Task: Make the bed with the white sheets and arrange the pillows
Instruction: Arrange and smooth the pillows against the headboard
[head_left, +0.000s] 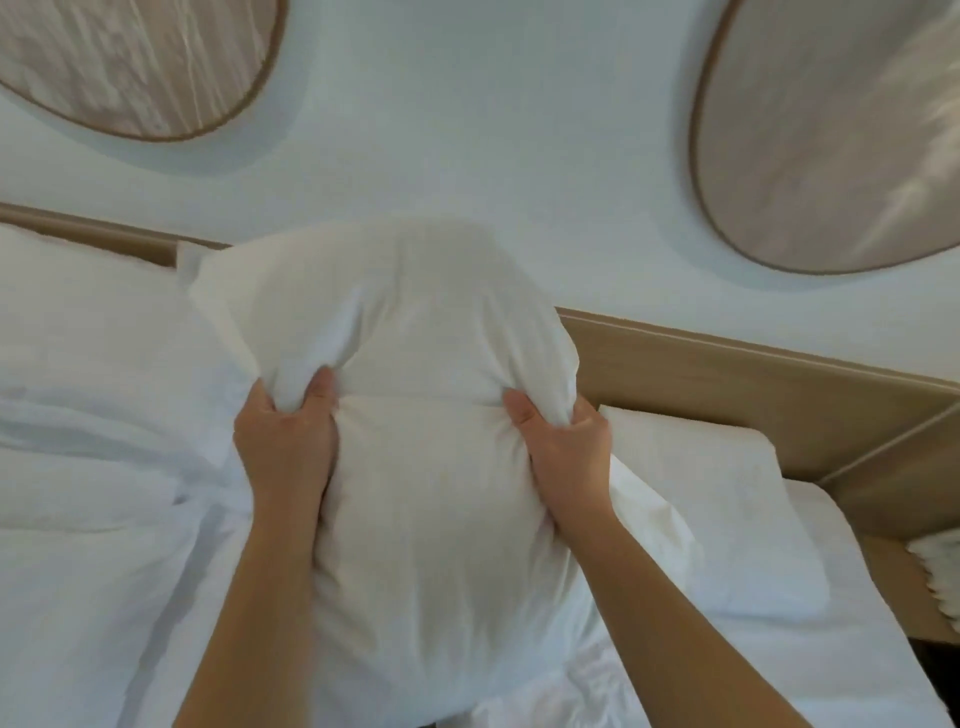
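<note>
A plump white pillow (431, 467) stands upright in the middle of the view, held up over the bed. My left hand (285, 436) grips a bunch of its cover on the left side. On the right side, my right hand (563, 447) grips the fabric the same way. Behind it to the left lies another white pillow (98, 322) against the headboard. A flatter white pillow (727, 499) lies to the right. Rumpled white sheets (78, 571) cover the bed at lower left.
A light wooden headboard (753, 395) runs along the white wall. Two oval framed wall panels hang above, one at top left (130, 62) and one at top right (831, 135). A wooden side surface with a white fringed item (935, 566) sits at the far right.
</note>
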